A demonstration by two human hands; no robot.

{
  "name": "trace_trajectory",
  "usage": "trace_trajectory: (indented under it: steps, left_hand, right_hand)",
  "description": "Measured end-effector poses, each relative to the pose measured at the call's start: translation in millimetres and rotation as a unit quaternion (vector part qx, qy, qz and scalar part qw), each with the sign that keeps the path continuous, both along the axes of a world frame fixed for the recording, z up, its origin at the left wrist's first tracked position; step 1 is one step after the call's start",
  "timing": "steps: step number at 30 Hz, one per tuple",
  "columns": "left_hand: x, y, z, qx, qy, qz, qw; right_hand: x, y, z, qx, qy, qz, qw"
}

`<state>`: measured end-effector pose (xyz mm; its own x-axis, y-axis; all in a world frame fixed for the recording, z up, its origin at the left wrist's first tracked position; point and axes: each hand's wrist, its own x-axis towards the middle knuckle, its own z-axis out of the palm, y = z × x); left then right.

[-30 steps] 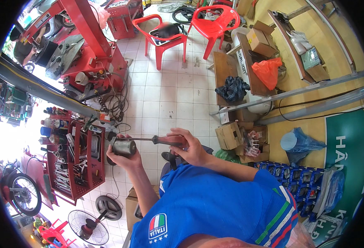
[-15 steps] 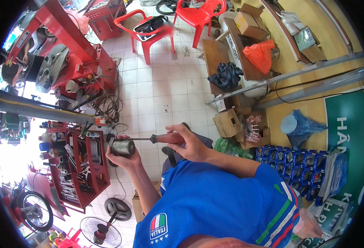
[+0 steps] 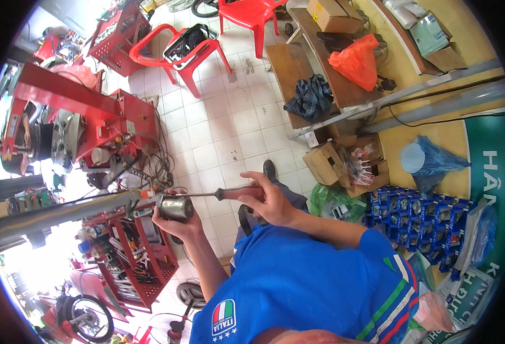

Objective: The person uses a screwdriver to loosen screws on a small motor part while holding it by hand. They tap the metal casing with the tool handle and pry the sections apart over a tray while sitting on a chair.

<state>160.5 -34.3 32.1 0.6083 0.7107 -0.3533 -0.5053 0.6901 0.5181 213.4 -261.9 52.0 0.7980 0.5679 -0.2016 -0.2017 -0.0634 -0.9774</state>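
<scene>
Red-handled screwdriver (image 3: 238,194) at the top of a grey metal cylinder (image 3: 177,208)

Clock read from picture centre. Metal cylinder at 8 o'clock, in left hand (image 3: 179,227); fingers wrapped round its far side, clamped on it. Screwdriver just below centre, lying near level, shaft pointing to 9 o'clock. Right hand (image 3: 275,207) clamped on the red handle, between thumb and fingers. Shaft runs to the cylinder's far rim; tip too small to make out, can't tell if touching.

Wearer: blue jersey (image 3: 298,275), striped sleeve, 5 o'clock.

Around: red tool cart (image 3: 149,295) with wrenches, 8 o'clock, beyond the cylinder. Red workshop machine (image 3: 129,123), 10 o'clock. Red plastic armchair (image 3: 192,71), 11 o'clock; second red chair (image 3: 249,17), 12. Dark checked cloth (image 3: 310,97) on wooden bench (image 3: 284,60), 1 o'clock. Open cardboard box (image 3: 323,170), 3 o'clock. Green plastic bag (image 3: 327,199) near it, 4 o'clock. Blue small-parts bins (image 3: 419,221), between 3 and 4. Pedal-less detail: spoked motorcycle wheel (image 3: 89,318), between 7 and 8.
</scene>
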Motion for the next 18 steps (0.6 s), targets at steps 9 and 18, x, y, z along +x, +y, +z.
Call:
trace_trajectory:
  steps: [9,18]
  left_hand:
    - [118.2,-12.3,-11.4,-0.038,0.041,-0.073,0.996]
    - [231.6,-37.6,-10.6,-0.059,0.029,-0.100,0.993]
  right_hand:
    - [93.3,-32.3,-10.9,0.040,-0.061,-0.076,0.994]
    - [179.4,-51.8,-22.6,-0.046,0.114,-0.084,0.989]
